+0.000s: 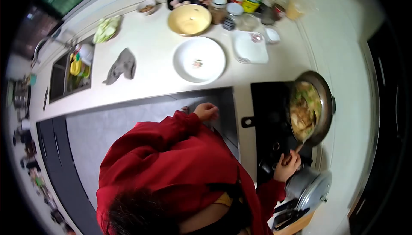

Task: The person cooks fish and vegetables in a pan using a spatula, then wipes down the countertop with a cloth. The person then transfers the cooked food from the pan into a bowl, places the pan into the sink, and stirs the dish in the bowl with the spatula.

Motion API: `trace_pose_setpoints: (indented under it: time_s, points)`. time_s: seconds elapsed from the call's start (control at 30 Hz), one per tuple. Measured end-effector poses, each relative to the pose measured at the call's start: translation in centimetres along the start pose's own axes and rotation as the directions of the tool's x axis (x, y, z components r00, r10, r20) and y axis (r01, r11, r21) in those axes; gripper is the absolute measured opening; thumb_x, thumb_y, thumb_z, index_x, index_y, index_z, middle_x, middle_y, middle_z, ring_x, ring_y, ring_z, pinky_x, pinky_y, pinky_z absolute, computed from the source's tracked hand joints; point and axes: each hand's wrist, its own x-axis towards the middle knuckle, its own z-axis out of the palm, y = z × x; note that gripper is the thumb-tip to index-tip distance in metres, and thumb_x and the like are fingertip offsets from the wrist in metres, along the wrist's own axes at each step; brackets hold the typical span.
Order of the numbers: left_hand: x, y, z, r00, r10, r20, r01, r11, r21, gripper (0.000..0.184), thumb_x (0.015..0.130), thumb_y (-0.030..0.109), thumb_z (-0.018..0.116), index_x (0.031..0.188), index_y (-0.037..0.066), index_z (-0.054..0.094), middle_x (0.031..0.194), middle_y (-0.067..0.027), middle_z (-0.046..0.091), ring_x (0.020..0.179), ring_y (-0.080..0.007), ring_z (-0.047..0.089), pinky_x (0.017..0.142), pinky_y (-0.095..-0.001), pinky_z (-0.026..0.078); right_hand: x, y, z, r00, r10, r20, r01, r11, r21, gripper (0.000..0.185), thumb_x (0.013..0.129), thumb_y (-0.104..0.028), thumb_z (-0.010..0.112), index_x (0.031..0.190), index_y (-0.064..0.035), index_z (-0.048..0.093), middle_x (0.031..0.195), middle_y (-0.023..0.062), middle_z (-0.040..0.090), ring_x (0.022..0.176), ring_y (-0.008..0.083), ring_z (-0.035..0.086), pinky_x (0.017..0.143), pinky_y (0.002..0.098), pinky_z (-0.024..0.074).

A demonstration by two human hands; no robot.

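My right hand [287, 166] is wrapped round the wooden handle [299, 147] of a spatula whose blade reaches into the food. A dark wok [327, 114] stands on the black stove and holds browned pieces mixed with green and pale vegetables [305, 108]. Bent in front of my body, my left hand [207, 111] hangs near the counter's front edge with its fingers curled in and nothing visible in them. A black handle with a hole [247, 122] juts left from the stove toward the counter edge.
A pressure cooker [312, 192] and a knife block [296, 222] stand close to my right arm. On the counter are a white basin [184, 67], a yellow bowl [189, 20], a square plate [249, 52], jars, bottles, a grey cloth [123, 66] and cabbage [107, 29]. A sink [60, 78] lies far left.
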Motion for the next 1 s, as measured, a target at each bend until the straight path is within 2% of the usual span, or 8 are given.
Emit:
trace_pose_setpoints:
  time_s: [0.2, 0.27, 0.4, 0.67, 0.83, 0.9, 0.97, 1.0]
  points:
    - [2.0, 0.5, -5.2, 0.97, -0.209, -0.124, 0.124, 0.863, -0.489, 0.049, 0.073, 0.041, 0.053, 0.1, 0.001, 0.044, 0.084, -0.0131, 0.055, 0.065, -0.0182, 0.057, 0.055, -0.0296, 0.048, 0.1, -0.3, -0.7, 0.937, 0.037, 0.346, -0.061, 0.996, 0.061, 0.073, 0.049, 0.005, 0.063, 0.115, -0.0095, 0.036, 0.11, 0.0163, 0.038, 0.101, 0.0312, 0.038, 0.085, 0.0343, 0.0318]
    - [3.0, 2.0, -7.4, 0.931, -0.279, -0.236, 0.102, 0.819, -0.565, 0.054, 0.071, 0.043, 0.053, 0.103, 0.001, 0.041, 0.088, -0.0134, 0.054, 0.067, -0.0194, 0.057, 0.056, -0.0312, 0.048, 0.0, -0.1, -1.2, 0.965, -0.006, 0.263, 0.027, 0.997, -0.077, 0.076, 0.048, 0.006, 0.063, 0.116, -0.0062, 0.033, 0.11, 0.0153, 0.04, 0.101, 0.0306, 0.038, 0.084, 0.0338, 0.0326]
    - [5.6, 2.7, -10.3, 0.952, -0.236, -0.194, 0.011, 0.661, -0.75, 0.051, 0.069, 0.036, 0.059, 0.105, 0.003, 0.042, 0.092, -0.0101, 0.054, 0.071, -0.0241, 0.057, 0.057, -0.0331, 0.05, -0.8, -2.1, -1.7, 0.96, 0.27, 0.067, -0.275, 0.959, 0.066, 0.064, 0.056, 0.004, 0.062, 0.114, -0.0045, 0.038, 0.108, 0.0147, 0.042, 0.091, 0.0245, 0.047, 0.076, 0.0314, 0.0396]
    - [7.0, 0.0, -13.9, 0.929, -0.149, -0.338, 0.067, 0.968, -0.241, 0.032, 0.059, 0.012, 0.054, 0.087, -0.004, 0.053, 0.077, -0.0168, 0.056, 0.069, -0.0269, 0.057, 0.052, -0.0341, 0.048, -1.3, -12.8, 1.7, 0.969, 0.134, 0.207, -0.189, 0.944, 0.269, 0.03, 0.073, 0.004, 0.049, 0.103, 0.0025, 0.046, 0.095, 0.0143, 0.052, 0.082, 0.0203, 0.053, 0.071, 0.0273, 0.0436]
    - [3.9, -0.7, -19.1, 0.959, -0.034, -0.283, 0.0, 0.993, -0.119, 0.032, 0.057, 0.013, 0.055, 0.082, -0.006, 0.055, 0.072, -0.0166, 0.057, 0.063, -0.0253, 0.058, 0.052, -0.0337, 0.047, -1.4, -19.2, 6.5, 0.902, 0.065, 0.426, -0.25, 0.884, 0.395, 0.021, 0.076, 0.0, 0.047, 0.097, 0.0023, 0.049, 0.079, 0.0083, 0.054, 0.067, 0.013, 0.053, 0.06, 0.0233, 0.0454]
    - [3.0, -2.7, -22.1, 0.942, 0.111, -0.316, -0.054, 0.982, 0.181, 0.032, 0.057, 0.013, 0.055, 0.082, -0.006, 0.055, 0.071, -0.0162, 0.057, 0.06, -0.0256, 0.057, 0.052, -0.0333, 0.047, -0.8, -20.4, 9.1, 0.86, -0.047, 0.508, -0.224, 0.86, 0.459, 0.02, 0.076, -0.001, 0.048, 0.096, 0.002, 0.049, 0.075, 0.0076, 0.055, 0.063, 0.0133, 0.054, 0.06, 0.0232, 0.0455]
    - [-5.5, 4.1, -23.8, 0.875, -0.234, -0.424, 0.037, 0.905, -0.423, 0.033, 0.056, 0.015, 0.055, 0.082, -0.005, 0.055, 0.07, -0.016, 0.057, 0.059, -0.0251, 0.057, 0.053, -0.0327, 0.046, 0.5, -21.5, 12.3, 0.803, -0.155, 0.576, -0.189, 0.85, 0.492, 0.019, 0.076, -0.002, 0.048, 0.094, 0.0016, 0.05, 0.075, 0.008, 0.055, 0.065, 0.0136, 0.054, 0.06, 0.0231, 0.0454]
    - [-6.6, 2.9, -24.9, 0.838, -0.161, -0.521, -0.049, 0.93, -0.365, 0.033, 0.056, 0.015, 0.055, 0.082, -0.005, 0.055, 0.069, -0.016, 0.057, 0.058, -0.0245, 0.057, 0.052, -0.0321, 0.045, 1.0, -22.4, 14.3, 0.773, -0.213, 0.597, -0.159, 0.847, 0.508, 0.018, 0.076, -0.003, 0.048, 0.094, 0.0014, 0.05, 0.077, 0.0085, 0.055, 0.067, 0.0138, 0.055, 0.059, 0.0231, 0.0453]
